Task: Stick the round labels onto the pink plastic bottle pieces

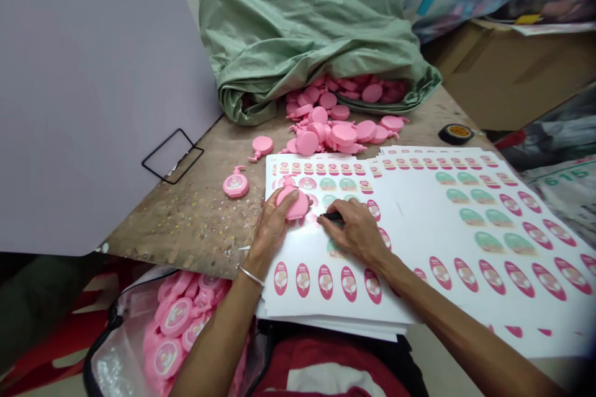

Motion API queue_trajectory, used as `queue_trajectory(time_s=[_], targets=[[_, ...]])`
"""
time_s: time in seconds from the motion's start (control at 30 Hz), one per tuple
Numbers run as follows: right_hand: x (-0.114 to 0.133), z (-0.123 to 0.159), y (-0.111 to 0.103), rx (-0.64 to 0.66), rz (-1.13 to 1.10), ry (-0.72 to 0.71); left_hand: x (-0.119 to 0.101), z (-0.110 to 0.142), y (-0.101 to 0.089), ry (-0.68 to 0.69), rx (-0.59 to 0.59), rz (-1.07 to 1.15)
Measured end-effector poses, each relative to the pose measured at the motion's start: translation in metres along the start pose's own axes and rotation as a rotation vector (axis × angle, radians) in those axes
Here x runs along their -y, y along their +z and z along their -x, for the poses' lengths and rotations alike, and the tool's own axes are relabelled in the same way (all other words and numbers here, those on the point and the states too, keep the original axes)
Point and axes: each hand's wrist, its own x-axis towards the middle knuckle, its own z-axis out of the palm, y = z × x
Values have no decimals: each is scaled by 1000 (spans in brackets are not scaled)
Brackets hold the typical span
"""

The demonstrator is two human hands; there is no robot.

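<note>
My left hand (274,220) grips a pink toy bottle (294,201), round and flat with a pump-like top, its plain face turned up. The bottle is held over the left sticker sheet (302,310). To its right, my right hand (356,226) is closed around a small black tool (331,216) whose tip is near the sheet; I cannot make out its kind. Printed on the sheet are pink oval, green dome-shaped and small red-and-cream stickers. A pink bottle with a round sticker (236,182) lies left of the sheet, and a plain pink bottle (262,146) lies behind it.
Plain pink bottles (343,134) spill from a green sack (307,18) at the back. More sticker sheets (419,198) lie at right, with a black tape roll (455,133) behind. An open bag (107,353) holds stickered bottles below left. A black wire frame (173,156) stands near the table's left edge.
</note>
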Motion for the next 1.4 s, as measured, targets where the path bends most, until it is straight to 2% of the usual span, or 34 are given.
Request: queue_trajectory(time_s=[0.07,0.13,0.23,0.4,0.53,0.67,1.1,1.4], targets=[[2,0,2,-32,32,-18,2,-1,-1,14,7,20],[6,2,1,-95,54,-96,3,-2,-3,32,10,63],[13,5,-9,-179,-35,-182,2,-2,-5,35,-3,118],[27,-7,-44,-194,-452,78,-11,12,5,-15,43,32],[38,-20,-62,-137,-471,-13,-21,28,19,-110,77,7],[44,-21,-63,-137,-445,-73,-25,36,25,-205,109,41],[43,-17,-64,-114,-397,-147,-26,42,25,-216,165,83],[44,-16,-66,-117,-379,-174,-26,41,25,-226,154,103]])
